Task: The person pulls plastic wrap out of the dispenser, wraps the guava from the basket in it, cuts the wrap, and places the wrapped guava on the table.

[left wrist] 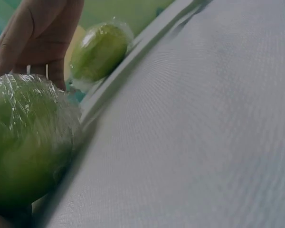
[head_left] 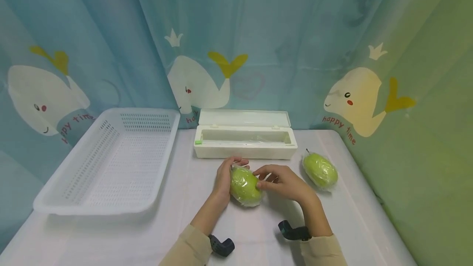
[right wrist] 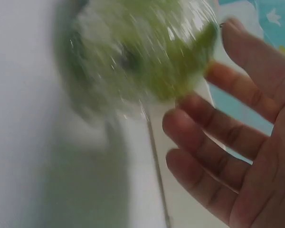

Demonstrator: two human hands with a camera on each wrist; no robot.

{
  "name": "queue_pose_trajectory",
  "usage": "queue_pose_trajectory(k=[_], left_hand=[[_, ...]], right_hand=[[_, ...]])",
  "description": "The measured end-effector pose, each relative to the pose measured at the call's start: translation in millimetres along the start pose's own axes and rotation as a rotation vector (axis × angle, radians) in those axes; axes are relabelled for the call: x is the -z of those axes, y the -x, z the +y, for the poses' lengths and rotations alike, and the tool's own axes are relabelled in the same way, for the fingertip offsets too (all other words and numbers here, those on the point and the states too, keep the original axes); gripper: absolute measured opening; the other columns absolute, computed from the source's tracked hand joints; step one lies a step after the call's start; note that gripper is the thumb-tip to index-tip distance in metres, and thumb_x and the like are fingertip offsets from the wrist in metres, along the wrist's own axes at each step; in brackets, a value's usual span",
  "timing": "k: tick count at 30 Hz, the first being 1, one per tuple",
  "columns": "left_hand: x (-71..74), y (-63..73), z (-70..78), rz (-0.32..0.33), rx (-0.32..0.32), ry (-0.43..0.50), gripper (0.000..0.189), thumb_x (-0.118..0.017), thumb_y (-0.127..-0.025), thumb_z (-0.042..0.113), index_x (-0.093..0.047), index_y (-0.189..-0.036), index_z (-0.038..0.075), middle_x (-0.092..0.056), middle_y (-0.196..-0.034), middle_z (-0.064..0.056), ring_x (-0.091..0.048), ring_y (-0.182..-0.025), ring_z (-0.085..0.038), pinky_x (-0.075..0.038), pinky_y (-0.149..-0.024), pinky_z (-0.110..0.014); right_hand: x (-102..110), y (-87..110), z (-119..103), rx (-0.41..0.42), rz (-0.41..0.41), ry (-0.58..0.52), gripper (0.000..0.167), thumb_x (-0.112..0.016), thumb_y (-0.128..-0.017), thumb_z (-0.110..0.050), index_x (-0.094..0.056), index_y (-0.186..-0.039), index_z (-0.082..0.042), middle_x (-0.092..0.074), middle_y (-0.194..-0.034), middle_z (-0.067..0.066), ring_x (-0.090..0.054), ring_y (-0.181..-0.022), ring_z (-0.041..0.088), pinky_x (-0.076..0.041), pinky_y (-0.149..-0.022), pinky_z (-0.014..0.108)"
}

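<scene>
A green pear point(head_left: 244, 188) wrapped in clear cling film lies at the front middle of the table. My left hand point(head_left: 223, 177) holds it from the left side, fingers reaching behind its far end. Beside its right flank is my right hand point(head_left: 282, 182), thumb and forefinger right at the film. The right wrist view shows that hand's fingers point(right wrist: 204, 161) apart and only slightly bent next to the wrapped pear point(right wrist: 147, 52). Crinkled film stands out at the pear's end. A second wrapped pear point(head_left: 320, 170), its stem showing, rests right of the right hand.
Behind the hands stands a long white cling film box point(head_left: 244, 152) with its lid point(head_left: 244, 118) raised and film inside. A white perforated plastic basket point(head_left: 162, 171) occupies the table's left side. A blue curtain point(head_left: 295, 19) with whale prints hangs behind the white-covered table point(head_left: 354, 225).
</scene>
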State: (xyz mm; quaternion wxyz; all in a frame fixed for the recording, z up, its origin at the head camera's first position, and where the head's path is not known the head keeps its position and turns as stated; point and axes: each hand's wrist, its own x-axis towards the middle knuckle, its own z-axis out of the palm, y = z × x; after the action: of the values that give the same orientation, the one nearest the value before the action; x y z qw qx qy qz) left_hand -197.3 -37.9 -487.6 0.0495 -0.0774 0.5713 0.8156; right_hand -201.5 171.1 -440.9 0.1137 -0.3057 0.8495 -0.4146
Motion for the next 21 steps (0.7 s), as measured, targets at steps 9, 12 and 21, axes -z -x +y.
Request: queue_pose_trajectory(k=[9,12,21], left_hand=[[2.2,-2.5,-0.8,0.000,0.035,-0.010,0.045,-0.046,-0.101,0.040,-0.055,-0.125,0.004,-0.069,-0.123,-0.017,-0.069,-0.107,-0.023,-0.053,-0.098,-0.033],[2.5,-2.8,0.5,0.011,0.051,-0.027,0.043,-0.045,-0.101,0.041,-0.056,-0.124,0.006,-0.070,-0.119,-0.013,-0.069,-0.105,-0.020,-0.052,-0.098,-0.032],[1.7,-6.1,-0.3,0.082,0.078,0.027,0.047,-0.041,-0.100,0.043,-0.056,-0.128,0.007,-0.062,-0.133,-0.016,-0.057,-0.121,-0.026,-0.042,-0.108,-0.042]], right_hand=[[-6.8,-4.5,-8.4,-0.033,0.008,-0.017,0.026,-0.079,-0.085,-0.029,-0.067,-0.104,-0.017,-0.069,-0.097,0.000,-0.065,-0.081,0.017,-0.056,-0.074,0.030],[-6.4,-4.1,-7.9,-0.041,0.002,-0.011,0.023,-0.077,-0.088,-0.030,-0.067,-0.106,-0.018,-0.070,-0.104,-0.001,-0.065,-0.085,0.016,-0.055,-0.076,0.030],[-0.8,1.5,4.8,-0.106,-0.003,-0.019,0.027,-0.069,-0.094,-0.031,-0.067,-0.118,-0.018,-0.069,-0.115,0.003,-0.067,-0.098,0.020,-0.055,-0.083,0.037]])
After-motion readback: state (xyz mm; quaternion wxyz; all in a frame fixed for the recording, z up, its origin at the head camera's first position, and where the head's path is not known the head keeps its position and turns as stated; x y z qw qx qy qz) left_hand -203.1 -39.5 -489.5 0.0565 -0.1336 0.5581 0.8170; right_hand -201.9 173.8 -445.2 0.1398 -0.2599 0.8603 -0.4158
